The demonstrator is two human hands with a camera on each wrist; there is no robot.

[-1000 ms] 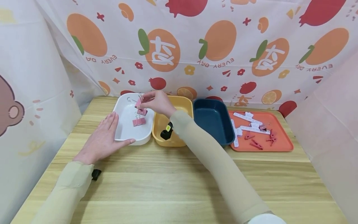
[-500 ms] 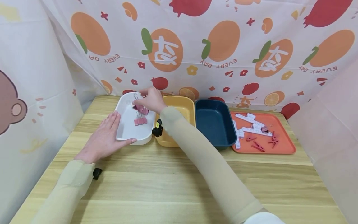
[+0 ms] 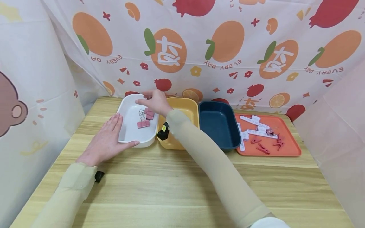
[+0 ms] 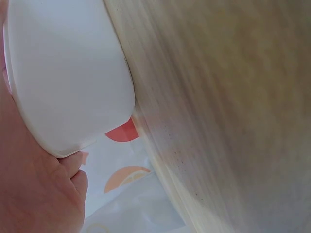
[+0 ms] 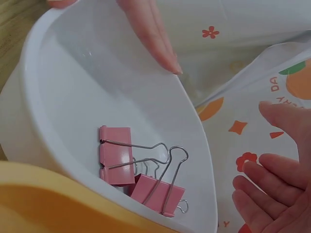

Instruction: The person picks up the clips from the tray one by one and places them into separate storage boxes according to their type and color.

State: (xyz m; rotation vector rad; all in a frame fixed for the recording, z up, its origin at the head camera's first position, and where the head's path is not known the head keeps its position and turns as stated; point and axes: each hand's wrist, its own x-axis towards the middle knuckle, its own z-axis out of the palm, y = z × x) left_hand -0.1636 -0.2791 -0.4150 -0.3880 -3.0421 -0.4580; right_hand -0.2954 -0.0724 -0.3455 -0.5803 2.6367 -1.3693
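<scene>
A white bin (image 3: pixel 129 131) stands at the table's back left, with pink binder clips (image 3: pixel 145 118) lying inside. My right hand (image 3: pixel 143 97) hovers open just above the bin's far right corner and holds nothing. In the right wrist view the pink binder clips (image 5: pixel 141 174) rest on the white bin's (image 5: pixel 73 97) floor, and my spread fingers (image 5: pixel 272 189) are off to the right. My left hand (image 3: pixel 109 137) lies flat on the table against the bin's near left side, with the thumb along the front wall. The left wrist view shows the white bin's (image 4: pixel 68 73) outer wall beside my palm (image 4: pixel 34 194).
A yellow bin (image 3: pixel 185 109) and a dark blue bin (image 3: pixel 218 125) stand in a row to the right of the white one. An orange tray (image 3: pixel 285 144) at the far right holds white strips (image 3: pixel 253 122) and red pegs (image 3: pixel 262 148). Printed curtains enclose the wooden table (image 3: pixel 171 190).
My right hand lowered a pink binder clip into the white bin and let it go; its fingers are now spread. The left hand has stayed put.
</scene>
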